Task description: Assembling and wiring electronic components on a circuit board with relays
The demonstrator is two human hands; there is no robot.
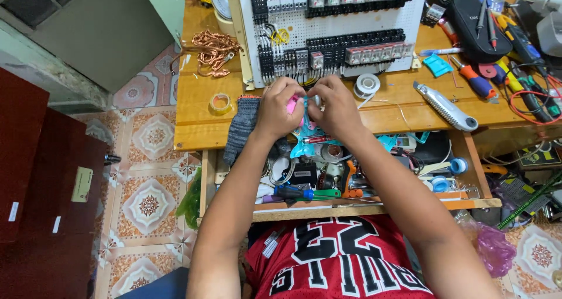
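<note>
Pink piece point(292, 105) — pinched between left hand point(280, 107), right hand point(332, 107)

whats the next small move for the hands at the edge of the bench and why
Probably lift the small pink piece up toward the white panel: the left hand and the right hand pinch it together just below the panel's lower terminal row.

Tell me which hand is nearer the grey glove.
Left. The left hand sits just right of the grey glove at the table edge, nearly touching it. The right hand is farther right, beyond the left hand.
</note>
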